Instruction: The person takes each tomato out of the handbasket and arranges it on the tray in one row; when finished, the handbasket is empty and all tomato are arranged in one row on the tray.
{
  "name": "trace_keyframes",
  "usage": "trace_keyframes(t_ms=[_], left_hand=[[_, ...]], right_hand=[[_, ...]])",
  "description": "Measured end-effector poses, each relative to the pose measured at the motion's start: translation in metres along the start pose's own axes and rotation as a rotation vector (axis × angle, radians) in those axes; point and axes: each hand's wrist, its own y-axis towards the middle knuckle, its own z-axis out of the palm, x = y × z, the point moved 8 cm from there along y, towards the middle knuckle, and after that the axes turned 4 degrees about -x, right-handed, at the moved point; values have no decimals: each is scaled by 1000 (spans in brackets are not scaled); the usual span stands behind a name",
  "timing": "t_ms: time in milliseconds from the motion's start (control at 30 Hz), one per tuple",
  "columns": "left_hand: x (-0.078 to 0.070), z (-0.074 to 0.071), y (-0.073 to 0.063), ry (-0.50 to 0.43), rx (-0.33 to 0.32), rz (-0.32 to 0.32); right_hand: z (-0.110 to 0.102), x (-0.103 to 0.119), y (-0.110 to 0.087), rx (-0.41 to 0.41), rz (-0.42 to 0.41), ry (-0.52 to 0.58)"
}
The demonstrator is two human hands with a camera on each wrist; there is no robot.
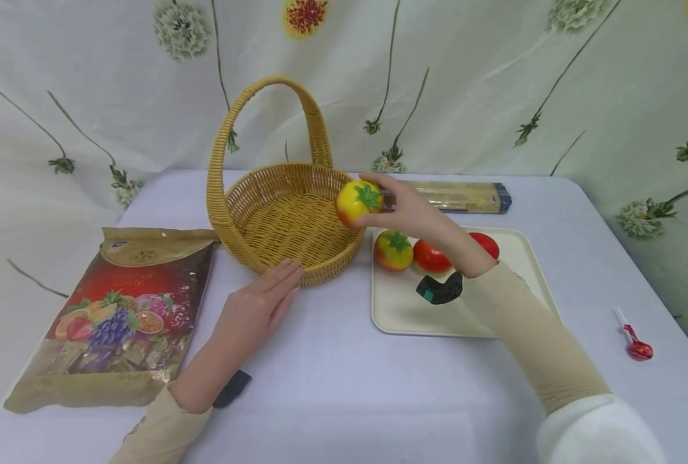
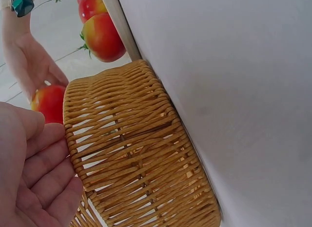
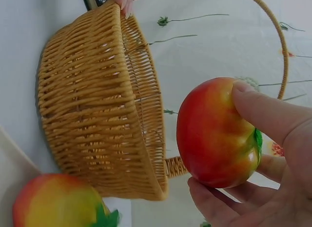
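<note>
In the head view my right hand (image 1: 407, 206) holds a yellow-red tomato (image 1: 355, 205) with green leaves over the right rim of a wicker basket (image 1: 251, 193). The right wrist view shows the thumb and fingers around that tomato (image 3: 214, 134), which is beside the basket's opening. My left hand (image 1: 262, 299) rests with its fingers on the basket's near rim. Seen from the left wrist, the fingers (image 2: 48, 163) lie against the woven edge. The basket holds nothing that shows, and its handle arches up toward the back.
Right of the basket is a cream tray (image 1: 436, 316) with another yellow-red tomato (image 1: 393, 250) and red ones (image 1: 485, 243), partly behind my forearm. A long pack (image 1: 465, 196) lies behind it. A candy bag (image 1: 123, 316) is at left, a lollipop (image 1: 639, 348) at far right.
</note>
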Motion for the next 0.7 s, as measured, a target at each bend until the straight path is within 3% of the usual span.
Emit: trace_keyframes(t_ms=[333,700], left_hand=[[0,1,0,0,0,6],[0,0,0,2,-5,8]], right_hand=[[-25,-12,-35,-27,104,36],[-58,-34,-68,-89,98,18]])
